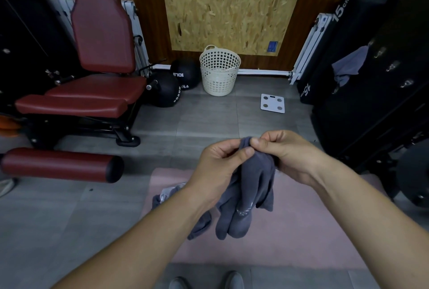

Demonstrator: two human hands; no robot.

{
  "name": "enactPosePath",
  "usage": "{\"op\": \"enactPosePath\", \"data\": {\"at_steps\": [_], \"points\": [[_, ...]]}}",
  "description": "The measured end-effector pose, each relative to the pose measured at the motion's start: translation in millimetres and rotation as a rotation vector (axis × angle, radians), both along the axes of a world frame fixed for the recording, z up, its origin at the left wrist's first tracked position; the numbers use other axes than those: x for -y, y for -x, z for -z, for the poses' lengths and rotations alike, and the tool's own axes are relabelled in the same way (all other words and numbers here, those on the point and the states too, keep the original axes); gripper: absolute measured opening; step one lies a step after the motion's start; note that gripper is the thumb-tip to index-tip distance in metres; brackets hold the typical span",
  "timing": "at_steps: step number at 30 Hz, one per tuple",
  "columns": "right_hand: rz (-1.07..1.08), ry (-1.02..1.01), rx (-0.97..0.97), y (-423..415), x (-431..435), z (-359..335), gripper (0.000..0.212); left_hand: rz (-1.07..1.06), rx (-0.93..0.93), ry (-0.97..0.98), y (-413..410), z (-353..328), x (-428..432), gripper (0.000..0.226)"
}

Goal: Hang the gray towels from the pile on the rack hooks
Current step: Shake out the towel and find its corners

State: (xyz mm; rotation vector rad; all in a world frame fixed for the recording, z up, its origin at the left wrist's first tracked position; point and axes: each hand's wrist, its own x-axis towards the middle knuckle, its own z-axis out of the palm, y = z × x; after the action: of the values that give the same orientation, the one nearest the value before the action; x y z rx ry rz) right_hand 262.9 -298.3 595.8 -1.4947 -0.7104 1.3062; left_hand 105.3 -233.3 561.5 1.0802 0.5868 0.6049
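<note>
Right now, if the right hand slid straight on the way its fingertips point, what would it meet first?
The left hand, almost at once: it and the right hand pinch the same fold of the gray towel, thumbs nearly touching. Depth is unclear.

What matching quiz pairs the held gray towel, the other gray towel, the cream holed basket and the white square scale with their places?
1 held gray cloth towel
2 other gray cloth towel
3 cream perforated plastic basket
4 white square bathroom scale

A flat on floor tiles
B hanging on black rack
C pinched by left hand and right hand
D upright before chipboard panel

Pairs: 1-C, 2-B, 3-D, 4-A
</note>
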Motion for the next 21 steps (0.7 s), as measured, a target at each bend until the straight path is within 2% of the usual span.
{"op": "enactPosePath", "data": {"at_steps": [4, 6, 8, 9, 12, 14, 18, 21], "points": [[-0.099, -0.116, -0.169, -5.7, 9.2, 4.6, 0.045, -0.051, 0.059, 0.097, -0.7, -9.7, -13.7, 0.014], [-0.224, -0.085, -0.031, -4.7, 15.1, 9.8, 0.034, -0.070, 0.083, 0.140, -1.4, -17.2, -24.2, 0.008], [-0.323, -0.007, 0.167, -2.5, 18.2, 19.1, 0.026, -0.112, 0.083, 0.150, -2.9, -22.7, -36.2, 0.023], [-0.344, 0.017, 0.199, -2.9, 19.0, 24.5, 0.024, -0.140, 0.076, 0.138, -3.2, -25.3, -42.3, 0.027], [-0.311, 0.054, 0.188, -8.0, 23.0, 35.4, 0.024, -0.218, 0.072, 0.121, 0.8, -29.2, -59.8, 0.017], [-0.333, 0.105, 0.268, -13.3, 26.9, 39.7, 0.019, -0.250, 0.081, 0.125, 5.7, -27.8, -70.4, 0.006], [-0.244, 0.182, 0.498, -28.4, 34.5, 61.7, 0.008, -0.312, 0.093, 0.123, 15.0, -24.9, -88.1, 0.007], [-0.104, 0.151, 0.578, -41.3, 41.1, 79.1, 0.016, -0.373, 0.102, 0.113, 25.3, -24.6, -101.1, 0.011]]}}
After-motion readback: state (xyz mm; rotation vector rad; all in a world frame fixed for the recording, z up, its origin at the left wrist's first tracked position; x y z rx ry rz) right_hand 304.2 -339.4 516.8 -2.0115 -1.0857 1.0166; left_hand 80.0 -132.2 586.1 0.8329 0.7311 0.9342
